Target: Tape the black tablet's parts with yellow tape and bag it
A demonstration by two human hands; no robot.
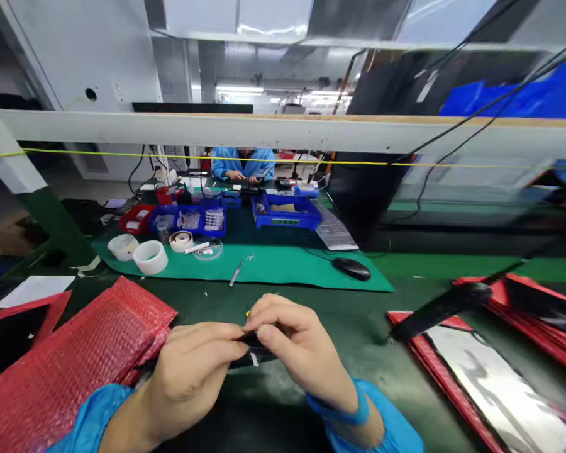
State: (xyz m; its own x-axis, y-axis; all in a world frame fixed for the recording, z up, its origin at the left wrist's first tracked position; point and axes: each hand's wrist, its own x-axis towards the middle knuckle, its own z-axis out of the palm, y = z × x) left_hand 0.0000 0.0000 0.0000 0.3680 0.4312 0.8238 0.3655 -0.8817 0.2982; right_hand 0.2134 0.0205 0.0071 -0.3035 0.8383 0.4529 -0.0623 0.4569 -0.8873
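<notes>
My left hand (195, 358) and my right hand (297, 343) meet low in the middle of the view, fingers pinched together. Between them is a thin black piece (264, 356) with a small white strip hanging from its near side. Both sets of fingertips close on this piece; most of it is covered, so its kind cannot be made out. A bit of yellow shows behind my right fingers. Beyond my hands a pair of tweezers (239, 272) lies on the green mat (283, 264).
Red bubble-wrap bags (89, 352) lie at left. At right are flat panels (495, 377) on red wrap and a black stand arm (438, 308). Tape rolls (151, 257), blue bins (287, 217) and a mouse (351, 268) stand farther back. A person in blue (244, 165) sits opposite.
</notes>
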